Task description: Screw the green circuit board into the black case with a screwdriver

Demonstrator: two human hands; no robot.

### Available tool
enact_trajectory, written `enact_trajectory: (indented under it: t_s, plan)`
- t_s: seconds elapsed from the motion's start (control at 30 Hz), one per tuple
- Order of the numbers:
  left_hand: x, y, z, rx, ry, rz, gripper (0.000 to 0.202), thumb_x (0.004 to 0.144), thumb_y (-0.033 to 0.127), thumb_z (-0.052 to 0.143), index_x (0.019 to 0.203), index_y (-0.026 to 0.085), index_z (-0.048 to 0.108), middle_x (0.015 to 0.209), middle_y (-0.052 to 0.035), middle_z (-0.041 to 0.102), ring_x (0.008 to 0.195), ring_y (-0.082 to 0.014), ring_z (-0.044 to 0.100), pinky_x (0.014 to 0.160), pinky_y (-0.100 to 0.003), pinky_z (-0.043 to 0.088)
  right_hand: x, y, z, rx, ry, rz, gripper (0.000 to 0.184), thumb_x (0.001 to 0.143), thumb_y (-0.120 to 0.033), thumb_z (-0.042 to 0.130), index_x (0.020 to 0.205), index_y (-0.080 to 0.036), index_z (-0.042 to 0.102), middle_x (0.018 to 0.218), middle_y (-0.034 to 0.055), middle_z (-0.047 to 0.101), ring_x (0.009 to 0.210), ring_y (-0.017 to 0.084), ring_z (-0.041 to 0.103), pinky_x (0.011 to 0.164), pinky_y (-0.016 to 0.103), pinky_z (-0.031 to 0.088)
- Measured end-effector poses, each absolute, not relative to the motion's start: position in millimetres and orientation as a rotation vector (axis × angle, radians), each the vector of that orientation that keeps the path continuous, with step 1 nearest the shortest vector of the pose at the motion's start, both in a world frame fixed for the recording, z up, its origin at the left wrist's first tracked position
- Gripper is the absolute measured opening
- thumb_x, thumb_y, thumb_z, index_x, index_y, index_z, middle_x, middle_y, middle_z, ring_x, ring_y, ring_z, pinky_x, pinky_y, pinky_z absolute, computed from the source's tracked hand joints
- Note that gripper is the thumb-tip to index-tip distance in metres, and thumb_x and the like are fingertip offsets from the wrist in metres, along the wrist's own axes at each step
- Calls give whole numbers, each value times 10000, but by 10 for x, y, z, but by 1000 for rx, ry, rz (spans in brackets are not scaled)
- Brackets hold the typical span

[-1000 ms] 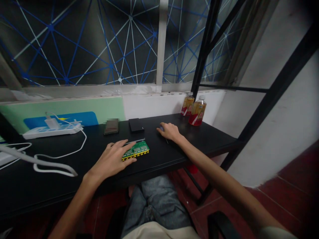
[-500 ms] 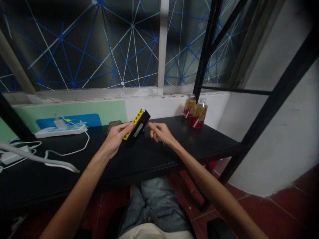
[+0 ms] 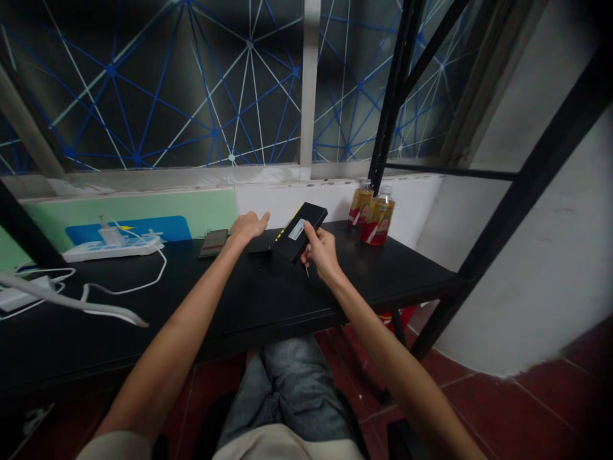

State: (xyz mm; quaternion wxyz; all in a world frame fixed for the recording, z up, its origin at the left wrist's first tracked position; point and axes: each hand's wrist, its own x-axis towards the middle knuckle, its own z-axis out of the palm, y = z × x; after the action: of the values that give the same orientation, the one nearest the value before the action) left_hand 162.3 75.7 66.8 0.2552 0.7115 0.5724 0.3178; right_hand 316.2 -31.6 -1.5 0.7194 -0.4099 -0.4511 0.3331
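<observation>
My right hand [image 3: 324,252] grips a flat black case [image 3: 302,223] that has a white label and a yellow strip along its left edge. The case is tilted, held above the table. A thin light-coloured rod pokes out below the fingers of this hand; its kind is too small to tell. To the left of the case, my left hand [image 3: 249,227] reaches out over the table with thumb or forefinger stretched to the right and nothing visible in it. Under it lies a small dark piece [image 3: 261,253], hard to make out against the black tabletop [image 3: 268,300].
A phone [image 3: 214,244] lies left of my left hand. Two drink bottles [image 3: 378,220] stand at the back right. On the left are a white power strip [image 3: 115,249] and loose white cables [image 3: 96,310]. A black frame post [image 3: 507,191] rises at the right.
The black case has passed from my left hand to my right hand and turned, its labelled face now more in view. My left hand has let go and moved up and right.
</observation>
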Motion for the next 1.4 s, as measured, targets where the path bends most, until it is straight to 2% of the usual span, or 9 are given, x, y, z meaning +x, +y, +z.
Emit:
enact_trajectory:
  t_s: [0.1, 0.3, 0.47, 0.63, 0.73, 0.87, 0.97, 1.2, 1.4]
  plan:
    - [1799, 999, 563, 1969, 1764, 737, 531, 676, 557, 757, 961, 111, 720, 1143, -273, 671, 1234, -459, 517, 875, -453, 485, 3187, -297, -35, -926, -950, 736, 467, 787, -664, 600, 755, -212, 485, 328, -84, 429, 255, 127, 478, 245, 198, 337]
    - [1982, 1134, 355, 2021, 1857, 619, 493, 669, 582, 726, 907, 151, 734, 959, -237, 722, 1132, -461, 595, 857, -518, 471, 3203, -290, -37, -873, -898, 755, 428, 813, -622, 595, 786, -209, 487, 350, -90, 432, 274, 129, 490, 271, 212, 376]
    - [1741, 1041, 476, 1990, 1812, 730, 536, 714, 562, 669, 917, 67, 704, 1032, -314, 681, 1176, -492, 549, 848, -506, 481, 3218, -296, 19, -823, -868, 797, 412, 819, -608, 586, 812, -211, 476, 427, -71, 494, 296, 122, 497, 265, 213, 364]
    - [1102, 844, 732, 1829, 1476, 769, 485, 894, 497, 409, 1002, 117, 690, 924, -201, 735, 941, -326, 699, 745, -398, 553, 3202, -268, 120, -732, -999, 980, 441, 807, -628, 592, 815, -201, 486, 471, -49, 527, 366, 137, 537, 320, 251, 473]
    - [758, 718, 725, 1338, 906, 765, 442, 908, 433, 386, 1057, 118, 658, 933, -194, 729, 917, -327, 710, 743, -445, 568, 3102, -183, 198, -681, -1138, 1130, 428, 827, -605, 590, 819, -182, 521, 513, -18, 571, 435, 151, 572, 403, 304, 560]
    - [587, 617, 602, 1085, 886, 923, 334, 891, 406, 517, 1046, 131, 625, 792, -134, 721, 699, -303, 717, 668, -510, 588, 2900, 62, 309, -629, -1304, 1361, 393, 888, -534, 549, 805, -150, 569, 565, 15, 603, 478, 152, 592, 472, 339, 596]
    - [622, 609, 498, 1057, 904, 965, 252, 896, 288, 530, 1039, 106, 629, 716, -113, 719, 609, -259, 704, 630, -454, 603, 2779, 249, 346, -638, -1378, 1464, 388, 902, -516, 538, 806, -143, 582, 565, 21, 609, 489, 150, 599, 506, 340, 604]
    - [822, 647, 316, 1076, 839, 1040, 211, 908, 241, 577, 1008, 73, 656, 708, -97, 737, 540, -178, 685, 571, -280, 570, 2738, 305, 232, -780, -1529, 1514, 418, 897, -519, 546, 800, -116, 599, 553, 48, 629, 451, 167, 593, 483, 383, 600]
    - [890, 562, 313, 1077, 770, 979, 282, 961, 296, 507, 965, 67, 673, 715, -108, 739, 552, -187, 695, 553, -281, 568, 2818, 291, 198, -889, -1517, 1480, 396, 910, -486, 531, 820, -107, 600, 536, 46, 614, 438, 165, 576, 466, 370, 597]
